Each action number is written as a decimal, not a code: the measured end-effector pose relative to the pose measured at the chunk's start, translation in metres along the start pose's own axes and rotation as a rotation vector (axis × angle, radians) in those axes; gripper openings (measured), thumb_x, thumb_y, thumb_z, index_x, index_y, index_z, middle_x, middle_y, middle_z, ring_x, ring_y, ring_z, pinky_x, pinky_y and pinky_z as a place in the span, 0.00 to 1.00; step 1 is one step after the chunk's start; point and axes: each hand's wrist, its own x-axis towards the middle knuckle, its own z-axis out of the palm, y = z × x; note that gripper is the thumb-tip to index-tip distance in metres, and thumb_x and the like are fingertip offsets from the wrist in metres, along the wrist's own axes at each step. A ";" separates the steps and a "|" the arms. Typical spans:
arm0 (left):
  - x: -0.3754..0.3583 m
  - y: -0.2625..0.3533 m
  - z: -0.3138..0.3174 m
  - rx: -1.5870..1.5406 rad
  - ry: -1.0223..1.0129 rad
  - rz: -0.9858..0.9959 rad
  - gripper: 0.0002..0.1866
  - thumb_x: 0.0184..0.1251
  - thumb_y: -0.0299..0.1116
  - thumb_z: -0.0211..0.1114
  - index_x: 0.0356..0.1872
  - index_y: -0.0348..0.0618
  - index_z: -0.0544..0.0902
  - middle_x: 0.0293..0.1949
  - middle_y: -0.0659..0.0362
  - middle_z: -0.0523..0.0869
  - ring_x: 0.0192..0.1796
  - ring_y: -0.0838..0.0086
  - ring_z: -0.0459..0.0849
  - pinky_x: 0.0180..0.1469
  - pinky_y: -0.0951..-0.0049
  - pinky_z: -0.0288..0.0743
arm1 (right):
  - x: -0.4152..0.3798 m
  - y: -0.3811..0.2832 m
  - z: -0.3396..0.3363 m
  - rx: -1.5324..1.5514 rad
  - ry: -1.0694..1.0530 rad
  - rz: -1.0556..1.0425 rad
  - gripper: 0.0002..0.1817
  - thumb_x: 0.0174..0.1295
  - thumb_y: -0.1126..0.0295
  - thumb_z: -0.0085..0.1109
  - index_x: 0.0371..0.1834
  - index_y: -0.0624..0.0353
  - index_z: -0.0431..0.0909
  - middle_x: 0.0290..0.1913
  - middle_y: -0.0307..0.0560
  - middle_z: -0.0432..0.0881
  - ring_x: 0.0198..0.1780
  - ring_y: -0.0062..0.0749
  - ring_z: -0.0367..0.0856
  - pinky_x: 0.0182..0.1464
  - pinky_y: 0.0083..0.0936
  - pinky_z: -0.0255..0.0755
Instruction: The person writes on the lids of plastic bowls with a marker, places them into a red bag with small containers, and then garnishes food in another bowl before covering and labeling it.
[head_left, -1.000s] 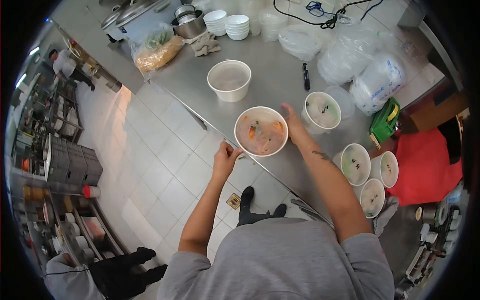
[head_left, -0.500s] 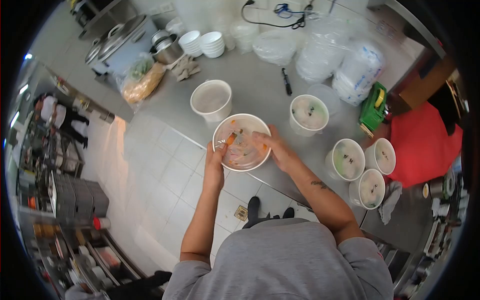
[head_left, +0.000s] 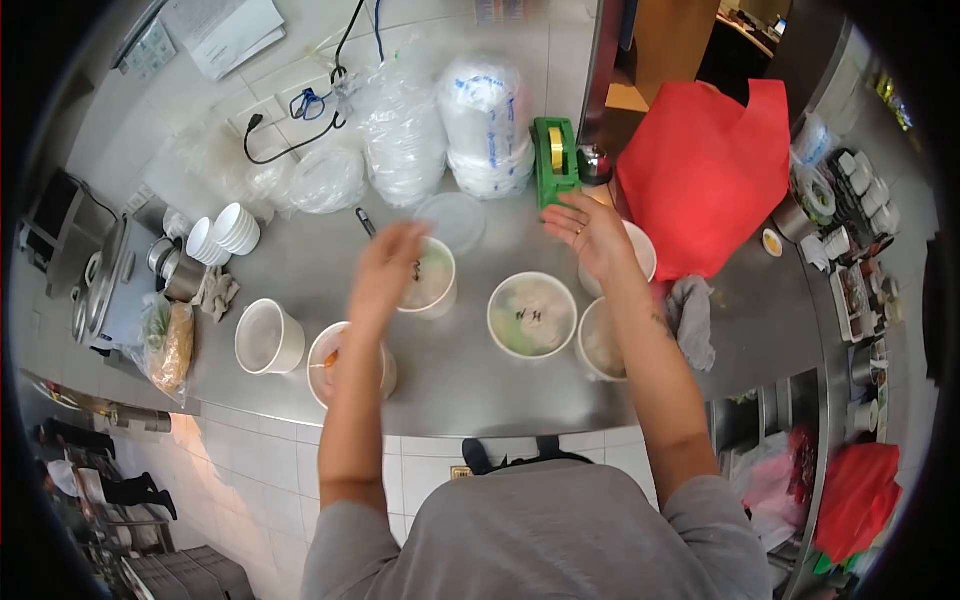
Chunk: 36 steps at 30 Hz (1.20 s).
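Note:
My right hand (head_left: 596, 236) is open, fingers spread, just in front of a green tape dispenser (head_left: 556, 165) with a yellow roll. Smeared by motion, my left hand (head_left: 385, 275) hovers at the left side of a white tub (head_left: 433, 285); its grip cannot be made out. Below that wrist stands a tub with orange pieces in it (head_left: 328, 368), partly hidden by my forearm. A marked tub (head_left: 532, 315) with green and pale contents stands between my arms. Two more tubs, one behind my right wrist (head_left: 640, 252) and one beside my forearm (head_left: 598, 345), are partly covered.
Another white tub (head_left: 270, 337) stands at the left. A clear round lid (head_left: 455, 222) and black marker (head_left: 366, 222) lie behind the tubs. Wrapped container stacks (head_left: 487, 130) line the wall. A red bag (head_left: 705, 180) and grey cloth (head_left: 690, 320) are at right.
The tub with orange pieces, held in both hands before, now stands on the counter. My right hand has moved towards the tape dispenser, my left over the tubs. The view has turned right.

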 end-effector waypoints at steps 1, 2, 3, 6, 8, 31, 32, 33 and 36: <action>0.026 0.012 0.042 -0.112 -0.155 0.043 0.19 0.66 0.49 0.56 0.45 0.44 0.81 0.40 0.63 0.82 0.41 0.77 0.77 0.42 0.75 0.69 | 0.026 -0.002 -0.017 0.112 0.066 0.072 0.30 0.67 0.58 0.48 0.60 0.75 0.59 0.54 0.62 0.71 0.56 0.46 0.73 0.56 0.37 0.71; 0.064 0.008 0.083 -0.114 -0.251 -0.051 0.21 0.63 0.53 0.57 0.43 0.46 0.81 0.37 0.63 0.81 0.39 0.77 0.77 0.41 0.73 0.68 | 0.046 -0.001 -0.031 0.226 0.133 0.142 0.33 0.68 0.55 0.47 0.61 0.77 0.57 0.57 0.65 0.68 0.58 0.50 0.71 0.58 0.40 0.69; 0.100 0.002 0.125 -0.120 -0.273 -0.125 0.23 0.60 0.55 0.59 0.42 0.45 0.81 0.35 0.63 0.80 0.38 0.77 0.76 0.40 0.74 0.67 | 0.061 0.002 -0.041 0.236 0.135 0.206 0.35 0.67 0.52 0.47 0.61 0.77 0.57 0.58 0.66 0.66 0.60 0.52 0.68 0.59 0.41 0.68; 0.193 -0.030 0.227 0.171 -0.029 -0.077 0.25 0.56 0.52 0.63 0.38 0.36 0.82 0.32 0.52 0.82 0.36 0.60 0.80 0.38 0.62 0.72 | 0.095 0.005 -0.054 0.227 0.130 0.324 0.40 0.65 0.44 0.46 0.60 0.77 0.58 0.61 0.70 0.62 0.62 0.58 0.65 0.62 0.46 0.64; 0.207 -0.030 0.252 0.276 0.076 -0.103 0.22 0.55 0.48 0.63 0.36 0.34 0.83 0.37 0.43 0.83 0.42 0.53 0.80 0.44 0.59 0.72 | 0.105 0.010 -0.055 0.182 0.105 0.317 0.41 0.64 0.42 0.47 0.57 0.78 0.61 0.61 0.74 0.62 0.61 0.60 0.66 0.62 0.50 0.62; -0.148 -0.003 0.126 -0.022 -0.085 0.363 0.03 0.58 0.23 0.64 0.32 0.35 0.79 0.40 0.55 0.75 0.46 0.65 0.75 0.47 0.70 0.71 | 0.170 0.058 -0.057 0.208 0.245 0.395 0.06 0.59 0.74 0.52 0.38 0.62 0.75 0.39 0.46 0.78 0.39 0.34 0.77 0.40 0.31 0.75; -0.145 -0.002 0.113 -0.008 -0.091 0.377 0.03 0.59 0.23 0.63 0.32 0.35 0.79 0.40 0.54 0.75 0.45 0.65 0.75 0.47 0.70 0.71 | 0.175 0.063 -0.050 0.154 0.204 0.378 0.06 0.59 0.73 0.52 0.38 0.62 0.75 0.40 0.45 0.78 0.40 0.33 0.77 0.41 0.31 0.75; -0.144 -0.006 0.095 -0.017 -0.034 0.358 0.03 0.60 0.24 0.63 0.32 0.35 0.79 0.40 0.55 0.75 0.45 0.67 0.75 0.46 0.70 0.71 | 0.173 0.069 -0.033 0.068 0.098 0.166 0.10 0.59 0.71 0.56 0.43 0.61 0.77 0.38 0.44 0.79 0.38 0.30 0.77 0.40 0.29 0.73; -0.158 -0.025 0.016 -0.118 0.151 0.230 0.04 0.63 0.26 0.61 0.30 0.36 0.80 0.41 0.57 0.76 0.44 0.71 0.76 0.45 0.74 0.71 | 0.065 0.026 0.102 -0.127 -0.176 -0.003 0.27 0.57 0.72 0.61 0.61 0.59 0.68 0.32 0.43 0.79 0.34 0.26 0.76 0.38 0.25 0.70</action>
